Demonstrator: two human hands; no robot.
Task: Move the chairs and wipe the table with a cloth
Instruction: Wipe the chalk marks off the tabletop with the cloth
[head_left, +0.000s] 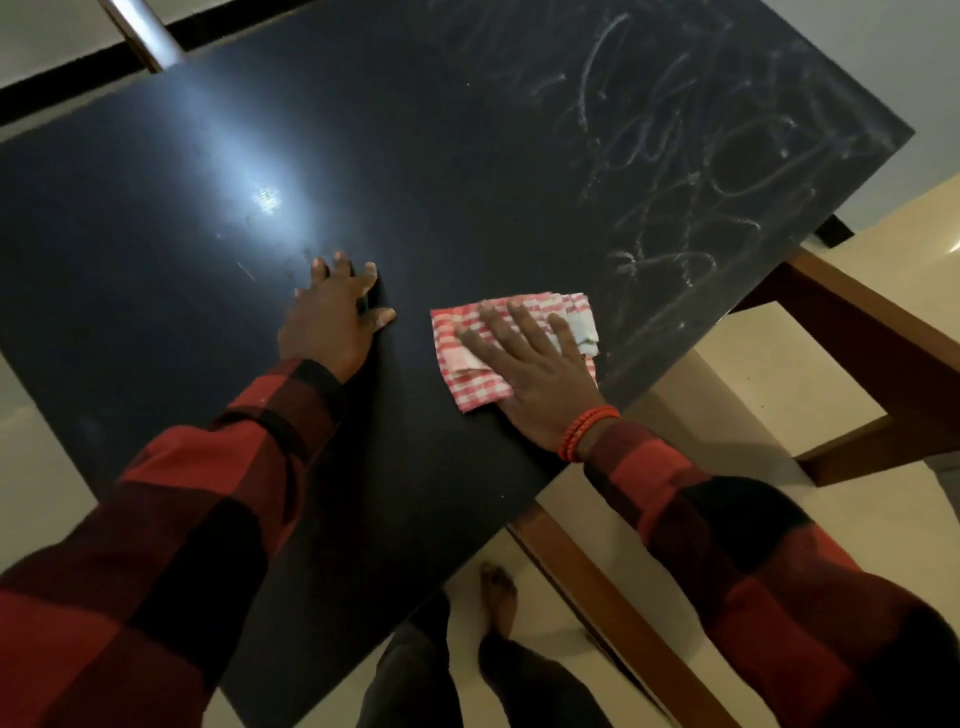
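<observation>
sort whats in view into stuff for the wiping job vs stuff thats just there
In the job:
- checked cloth, flat under the right hand
- black table with whitish scribble marks
- left hand, flat on the table

Just there:
- brown wooden frame beside the table
- orange bead bracelet
- pale floor

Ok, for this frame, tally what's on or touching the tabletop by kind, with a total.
Hands: 2, left hand flat on the bare table, right hand pressing on the cloth
Cloths: 1, red and white checked cloth
Bracelets: 1, orange bead bracelet on the right wrist
Total: 4
</observation>
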